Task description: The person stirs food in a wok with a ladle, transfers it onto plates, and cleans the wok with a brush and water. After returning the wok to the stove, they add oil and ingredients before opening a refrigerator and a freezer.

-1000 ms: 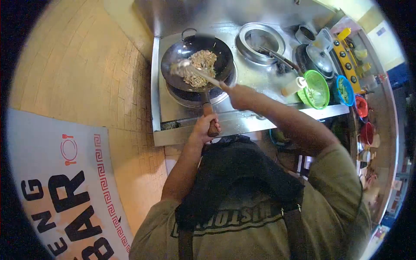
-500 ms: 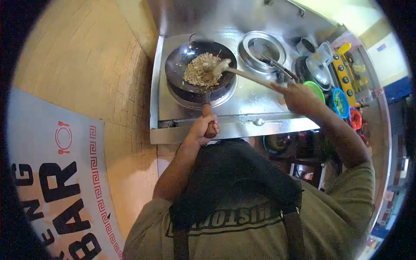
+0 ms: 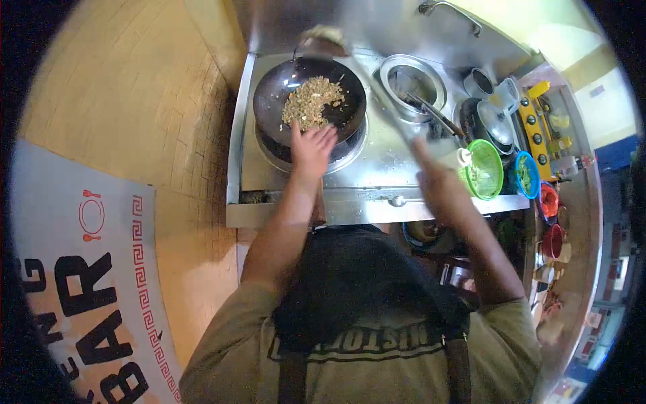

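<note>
A dark wok (image 3: pixel 269 101) sits on the left burner, with a brown-and-white chopped mixture (image 3: pixel 313 101) heaped in its middle. Over the wok's front rim my left hand (image 3: pixel 311 149) is open, fingers stretched toward the food. The wok's wooden handle (image 3: pixel 319 207) shows partly behind my left forearm. My right hand (image 3: pixel 437 180) grips a long-handled wok ladle (image 3: pixel 387 101). The ladle is blurred by motion, and its head is raised beyond the wok's far rim, near the steel backsplash.
Right of the wok stands a metal pot (image 3: pixel 441 87) with utensils in it. Further right are a lidded pan (image 3: pixel 494 124), a green basket (image 3: pixel 486 168) and a blue bowl (image 3: pixel 527 174). A faucet (image 3: pixel 451 12) juts from the backsplash; a tiled wall (image 3: pixel 182 121) borders the left.
My left hand has let go of the wok handle and moved forward over the rim, opening. My right hand has swung the ladle up out of the food toward the back.
</note>
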### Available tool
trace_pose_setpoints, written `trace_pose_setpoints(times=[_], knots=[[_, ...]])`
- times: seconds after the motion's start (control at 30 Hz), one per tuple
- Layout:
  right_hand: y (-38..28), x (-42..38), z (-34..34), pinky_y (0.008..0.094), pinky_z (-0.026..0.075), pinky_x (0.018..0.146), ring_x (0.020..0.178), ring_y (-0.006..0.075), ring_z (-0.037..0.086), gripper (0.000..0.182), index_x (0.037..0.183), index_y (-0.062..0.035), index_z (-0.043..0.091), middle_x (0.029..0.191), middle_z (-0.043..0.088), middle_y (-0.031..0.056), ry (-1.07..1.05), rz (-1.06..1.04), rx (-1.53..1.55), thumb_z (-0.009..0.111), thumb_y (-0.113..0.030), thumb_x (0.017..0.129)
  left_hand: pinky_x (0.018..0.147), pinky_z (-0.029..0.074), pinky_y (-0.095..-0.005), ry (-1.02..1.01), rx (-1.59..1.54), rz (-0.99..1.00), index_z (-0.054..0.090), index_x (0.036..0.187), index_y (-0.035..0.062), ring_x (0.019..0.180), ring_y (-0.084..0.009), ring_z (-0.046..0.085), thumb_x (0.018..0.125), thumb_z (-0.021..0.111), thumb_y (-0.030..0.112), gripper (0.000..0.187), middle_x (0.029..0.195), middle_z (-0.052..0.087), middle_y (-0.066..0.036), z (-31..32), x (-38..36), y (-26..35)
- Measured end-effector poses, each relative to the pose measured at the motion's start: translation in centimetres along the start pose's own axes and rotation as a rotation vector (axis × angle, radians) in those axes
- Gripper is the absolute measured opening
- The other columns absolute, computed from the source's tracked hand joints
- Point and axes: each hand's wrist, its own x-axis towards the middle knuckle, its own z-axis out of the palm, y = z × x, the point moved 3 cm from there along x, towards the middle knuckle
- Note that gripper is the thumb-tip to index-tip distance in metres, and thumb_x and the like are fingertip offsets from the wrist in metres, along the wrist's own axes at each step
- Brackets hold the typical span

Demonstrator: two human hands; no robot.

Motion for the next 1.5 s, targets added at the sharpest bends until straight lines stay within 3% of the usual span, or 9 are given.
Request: trace_pose_setpoints(times=[0.13,0.23,0.33,0.57,0.7,0.83,1.07,1.2,1.5], knots=[[3.4,3.8,6.8,0.0503,0.051,0.071,0.077,0.0412,0.064,0.069,0.146,-0.02,0.024,0.088,0.063,0.0284,-0.214,0.09,-0.148,0.048,-0.008,0.082,0.095,0.045,-0.0428,0.05,-0.209,-0.353,0.04,0.131,-0.0044,0.112,-0.0297,0.053,0.087,0.047,0.062,0.08,0.109,0.06,-0.021,7.2,1.9,-7.9],[3.4,5.7,6.1,0.0489,0.049,0.07,0.075,0.0396,0.063,0.064,0.145,-0.0171,0.028,0.082,0.063,0.0258,-0.224,0.169,-0.203,0.048,-0.012,0.084,0.091,0.046,-0.0413,-0.198,0.472,-0.119,0.046,0.127,-0.0033,0.109,-0.0306,0.054,0.085,0.057,0.055,0.072,0.108,0.06,-0.02,4.2,2.9,-8.7],[4.7,10.4,8.4,0.0493,0.051,0.07,0.077,0.04,0.064,0.064,0.145,-0.0184,0.026,0.085,0.064,0.0254,-0.133,0.07,-0.192,0.047,-0.01,0.085,0.091,0.043,-0.0413,-0.094,1.303,0.444,0.05,0.121,-0.0032,0.106,-0.0295,0.054,0.082,0.067,0.041,0.062,0.106,0.061,-0.018,-0.1,0.3,-6.3],[1.2,7.8,10.7,0.0481,0.053,0.064,0.073,0.0387,0.065,0.066,0.145,-0.0106,0.021,0.082,0.064,0.023,-0.373,-0.17,-0.317,0.046,-0.006,0.084,0.059,0.052,-0.0322,0.245,0.833,-0.09,0.054,0.115,0.0026,0.071,-0.0224,0.062,0.084,0.068,0.026,0.041,0.089,0.06,-0.011,-12.5,-7.7,-2.1],[2.7,2.0,6.1,0.0468,0.052,0.059,0.066,0.0376,0.064,0.063,0.145,-0.0104,0.021,0.078,0.063,0.0223,-0.452,-0.119,-0.487,0.047,-0.006,0.087,0.048,0.048,-0.0294,0.003,0.611,-0.573,0.053,0.087,0.0062,0.051,-0.0137,0.052,0.088,0.06,0.02,0.015,0.07,0.053,-0.002,-9.2,-7.5,-2.3],[4.6,3.3,3.8,0.0468,0.052,0.061,0.068,0.0364,0.064,0.063,0.144,-0.0155,0.028,0.08,0.063,0.0205,-0.321,-0.112,-0.437,0.045,-0.003,0.085,0.049,0.046,-0.0306,0.089,0.19,-0.465,0.05,0.07,0.007,0.051,-0.0168,0.051,0.089,0.054,0.017,0.022,0.055,0.048,-0.004,-0.6,-14.4,-3.7],[2.7,-1.0,-0.7,0.0448,0.054,0.064,0.07,0.0344,0.065,0.069,0.145,-0.0219,0.027,0.088,0.062,0.0222,-0.475,-0.139,-0.69,0.047,-0.001,0.083,0.053,0.044,-0.0253,-0.228,0.331,-0.504,0.049,0.069,0.0072,0.053,-0.0125,0.049,0.091,0.049,0.018,0.024,0.058,0.048,-0.004,-2.0,-18.0,-1.1],[2.3,2.8,-4.2,0.0398,0.054,0.053,0.063,0.0282,0.064,0.062,0.142,-0.0231,0.035,0.083,0.061,0.0169,-0.268,-0.269,-0.817,0.048,-0.004,0.085,0.054,0.045,-0.0257,0.006,0.2,-0.537,0.05,0.073,0.0043,0.057,-0.0129,0.052,0.088,0.053,0.011,0.017,0.06,0.05,-0.005,1.0,-20.9,-1.7],[6.1,6.1,-1.2,0.0444,0.055,0.063,0.08,0.0326,0.067,0.065,0.138,-0.0277,0.039,0.086,0.067,0.0179,-0.333,-0.029,-0.684,0.054,-0.008,0.078,0.053,0.046,-0.0281,-0.102,0.105,-0.504,0.05,0.078,0.0041,0.052,-0.0118,0.05,0.087,0.056,0.011,0.013,0.063,0.05,-0.002,-4.6,-11.9,-1.7]])
